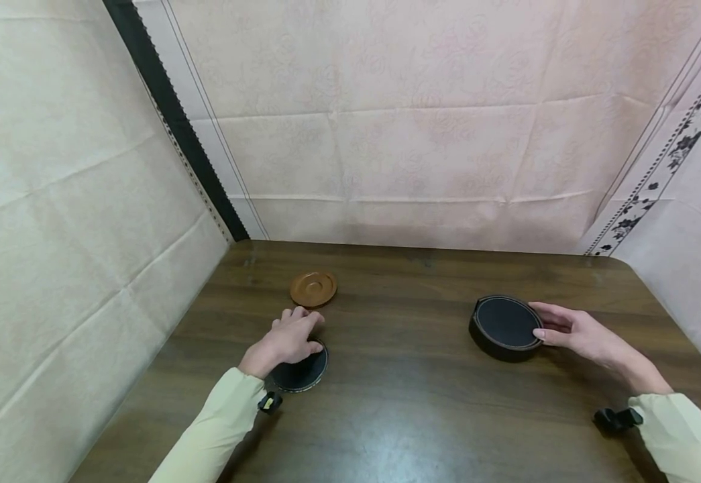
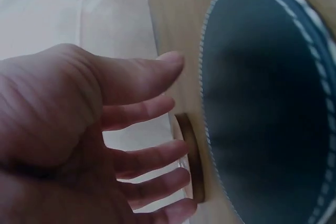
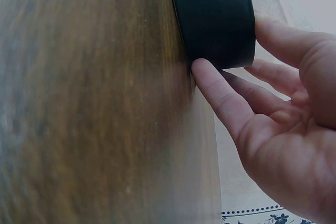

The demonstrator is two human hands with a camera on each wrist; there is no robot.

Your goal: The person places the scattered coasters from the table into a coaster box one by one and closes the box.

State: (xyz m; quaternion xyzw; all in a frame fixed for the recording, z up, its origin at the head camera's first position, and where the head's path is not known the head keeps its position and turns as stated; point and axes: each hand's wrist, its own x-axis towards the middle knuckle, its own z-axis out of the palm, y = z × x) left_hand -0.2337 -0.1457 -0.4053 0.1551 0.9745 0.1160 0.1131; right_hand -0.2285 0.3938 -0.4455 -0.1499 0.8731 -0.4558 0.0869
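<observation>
On the left of the table, my left hand (image 1: 286, 342) reaches over a round black coaster (image 1: 303, 376) edged with white stitching. Its fingers are extended and hold nothing, with the fingertips close to a brown wooden saucer (image 1: 313, 289). In the left wrist view, that stitched coaster (image 2: 268, 103) lies beside the hand, and the fingertips overlap the saucer's edge (image 2: 193, 161). To the right stands a round black coaster holder (image 1: 507, 323) with a stitched disc on top. My right hand (image 1: 585, 335) grips its right side, thumb and fingers spread round the wall (image 3: 215, 19).
The brown wooden table (image 1: 398, 402) has rounded far corners. Pale cloth (image 1: 422, 134) hangs behind it, and more cloth stands along the left and right sides. A dark strip (image 1: 181, 127) runs down the left corner, a floral border (image 1: 670, 168) down the right.
</observation>
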